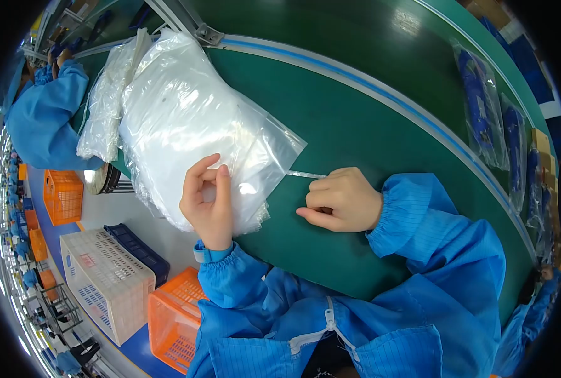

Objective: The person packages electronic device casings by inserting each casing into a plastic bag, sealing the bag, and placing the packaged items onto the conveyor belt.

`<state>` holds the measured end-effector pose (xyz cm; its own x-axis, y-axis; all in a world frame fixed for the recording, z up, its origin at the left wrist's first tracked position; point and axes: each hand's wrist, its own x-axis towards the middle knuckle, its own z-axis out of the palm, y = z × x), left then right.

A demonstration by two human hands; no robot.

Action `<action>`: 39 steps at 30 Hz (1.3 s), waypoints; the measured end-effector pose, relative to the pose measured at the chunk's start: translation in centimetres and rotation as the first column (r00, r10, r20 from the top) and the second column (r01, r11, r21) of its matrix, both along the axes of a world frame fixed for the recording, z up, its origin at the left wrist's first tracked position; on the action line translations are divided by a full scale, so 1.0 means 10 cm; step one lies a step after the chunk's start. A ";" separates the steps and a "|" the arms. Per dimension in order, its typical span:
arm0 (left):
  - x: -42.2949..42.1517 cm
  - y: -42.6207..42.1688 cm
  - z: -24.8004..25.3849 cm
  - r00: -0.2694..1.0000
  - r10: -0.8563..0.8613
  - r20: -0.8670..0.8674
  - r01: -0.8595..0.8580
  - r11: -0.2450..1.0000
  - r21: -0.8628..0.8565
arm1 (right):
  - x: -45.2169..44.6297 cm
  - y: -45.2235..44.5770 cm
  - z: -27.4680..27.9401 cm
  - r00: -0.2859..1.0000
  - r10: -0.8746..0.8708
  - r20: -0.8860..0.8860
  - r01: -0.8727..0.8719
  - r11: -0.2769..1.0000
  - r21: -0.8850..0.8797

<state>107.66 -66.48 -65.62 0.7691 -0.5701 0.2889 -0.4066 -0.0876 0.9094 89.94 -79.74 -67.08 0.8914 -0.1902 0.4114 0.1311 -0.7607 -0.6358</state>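
Note:
A stack of clear plastic bags (180, 107) lies on the green work surface in front of me, shiny and loosely fanned at its right edge. Over the stack's near part is my left hand (208, 205), palm up, fingers loosely curled with gaps between them; I see nothing in it. To the right of the bags, my right hand (346, 200) is closed in a loose fist above the green surface. A thin pale strip (307, 174) runs from the bag corner to this fist; its end is hidden behind the fingers.
A crumpled bundle of clear plastic (107, 104) lies left of the stack. A person in a blue sleeve (47, 123) works at far left. Below stand a white crate (107, 277) and orange crates (176, 315). Bagged blue items (479, 101) lie beyond the blue-striped rail (356, 79).

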 end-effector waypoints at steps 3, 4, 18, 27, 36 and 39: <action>0.02 -0.01 -0.01 1.000 0.000 0.002 0.000 1.000 0.003 | 0.01 0.00 0.00 1.000 0.001 -0.001 -0.001 1.000 -0.004; 0.03 0.00 -0.02 1.000 -0.001 0.007 0.001 1.000 0.006 | 0.02 0.00 0.00 1.000 0.002 -0.002 -0.002 1.000 -0.006; 0.07 -0.02 -0.04 1.000 -0.002 -0.013 0.003 1.000 0.009 | 0.05 -0.04 0.02 0.993 0.029 -0.110 -0.028 1.000 0.009; 0.10 -0.04 -0.05 1.000 -0.005 -0.014 0.005 1.000 0.004 | 0.10 -0.05 -0.02 0.999 0.012 -0.031 -0.012 1.000 0.005; 0.09 -0.04 -0.06 1.000 0.002 -0.014 -0.002 1.000 0.016 | 0.09 -0.06 -0.05 1.000 0.013 0.001 -0.013 1.000 0.011; 0.09 -0.05 -0.05 1.000 0.002 -0.009 -0.002 1.000 0.024 | 0.09 -0.07 -0.05 1.000 0.014 0.002 -0.014 1.000 0.009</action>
